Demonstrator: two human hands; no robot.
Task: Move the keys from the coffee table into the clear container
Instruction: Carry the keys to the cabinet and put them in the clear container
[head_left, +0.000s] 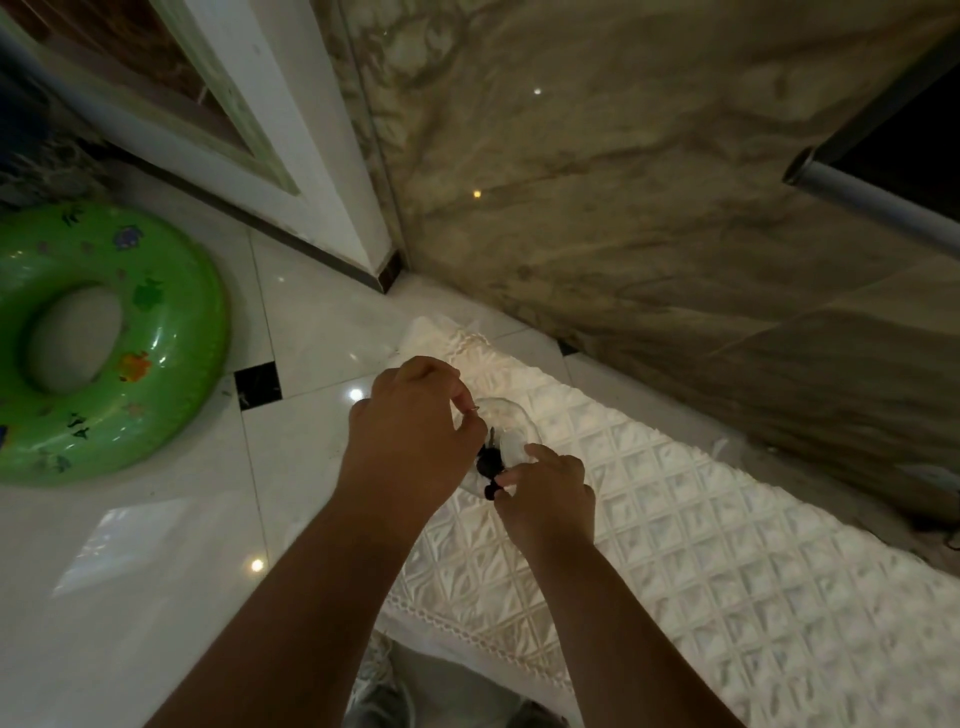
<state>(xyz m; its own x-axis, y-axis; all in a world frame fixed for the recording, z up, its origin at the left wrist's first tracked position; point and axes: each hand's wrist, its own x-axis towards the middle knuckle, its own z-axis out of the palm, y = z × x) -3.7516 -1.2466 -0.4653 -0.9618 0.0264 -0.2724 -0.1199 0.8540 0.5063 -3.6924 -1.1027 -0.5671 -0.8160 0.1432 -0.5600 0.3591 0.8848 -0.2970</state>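
A clear container (511, 428) stands on the white quilted cloth (701, 519) covering the coffee table, near its left end. Dark keys (488, 465) hang at the container's near-left side, partly hidden behind my left hand (410, 441). That hand pinches a thin metal key ring between thumb and fingers above the container's rim. My right hand (548, 496) rests at the container's near-right side, its fingertips touching the dark key heads and the glass. Whether the keys lie inside the container or just over its edge cannot be told.
A green inflatable swim ring (104, 343) lies on the glossy white tile floor to the left. A marble wall (649, 182) runs close behind the table. A white door frame (291, 135) stands at the upper left. A metal tube (872, 200) juts in at the upper right.
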